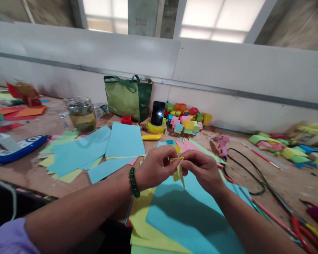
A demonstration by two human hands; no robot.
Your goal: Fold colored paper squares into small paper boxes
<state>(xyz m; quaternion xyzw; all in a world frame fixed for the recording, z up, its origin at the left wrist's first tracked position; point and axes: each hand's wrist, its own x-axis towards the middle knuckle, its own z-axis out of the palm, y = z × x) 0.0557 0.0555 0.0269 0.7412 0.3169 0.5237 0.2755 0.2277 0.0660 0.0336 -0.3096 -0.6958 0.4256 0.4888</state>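
Note:
Both hands meet at a small piece of folded yellow paper (179, 173) above the stacked sheets. My left hand (157, 167), with a dark green bead bracelet (134, 182) on its wrist, pinches the paper's upper left edge. My right hand (202, 171) pinches its right edge between thumb and fingers. A loose flap of the paper hangs down below the fingertips. Underneath lies a large blue sheet (185, 215) over a yellow sheet (140, 218). Just behind the hands stand a small yellow folded paper piece (178, 150) and a small blue one (170, 142).
Blue paper sheets (127, 139) and a glass mug (82, 114) lie to the left. A green bag (127, 97), a phone (158, 113) and a yellow cutter (151, 137) are behind. Pink glue gun (223, 144), its cord, and red-handled scissors (298, 225) occupy the right, beside paper shapes (294, 151).

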